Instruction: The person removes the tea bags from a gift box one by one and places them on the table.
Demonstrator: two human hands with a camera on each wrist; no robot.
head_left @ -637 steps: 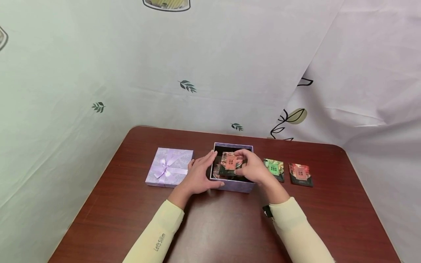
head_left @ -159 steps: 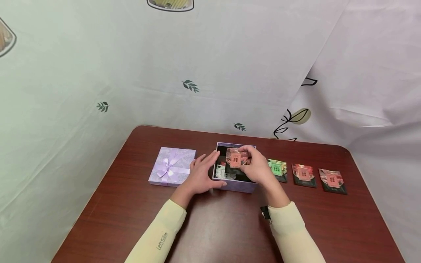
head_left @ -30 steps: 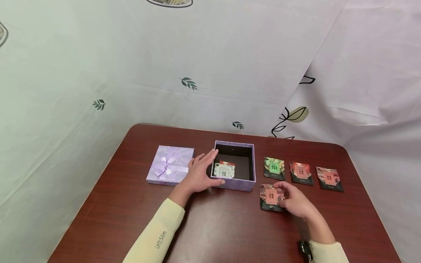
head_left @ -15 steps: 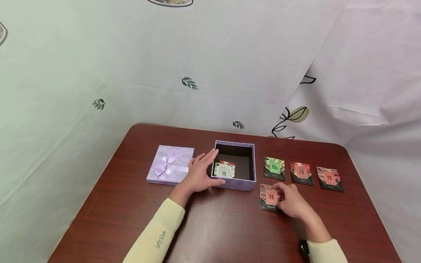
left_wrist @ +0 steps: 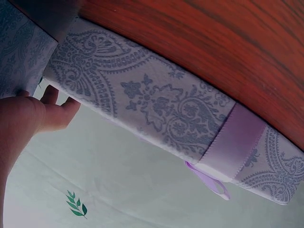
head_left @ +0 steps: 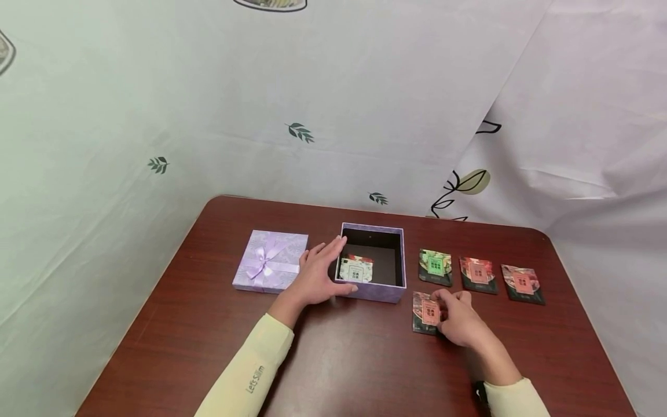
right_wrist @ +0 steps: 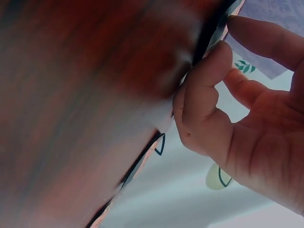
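My left hand (head_left: pixel 316 281) rests at the left front corner of the purple patterned gift box (head_left: pixel 372 292), fingers spread along its side and thumb along its front. In the left wrist view, its fingers (left_wrist: pixel 61 114) lie between the box and the lid. My right hand (head_left: pixel 461 318) holds the right edge of a red-labelled tea sachet (head_left: pixel 424 313) lying flat in front of the box; the hand covers that edge. In the right wrist view, the fingers (right_wrist: pixel 204 85) are bent at the sachet's edge. One white-labelled tea sachet (head_left: pixel 356 270) lies inside the box at the left.
Left of the box lies its lid (head_left: pixel 271 260) with a lilac ribbon bow. A green-labelled sachet (head_left: pixel 435 266) and two red-labelled sachets, one in the middle (head_left: pixel 477 274) and one at the far right (head_left: pixel 523 284), form a row right of the box. A pale curtain (head_left: pixel 333 116) hangs behind the table.
Earlier, my right hand gripped the red-labelled sachet inside the box; now that sachet lies on the table. The row at right gained one red-labelled sachet. My left hand has stayed at the box.
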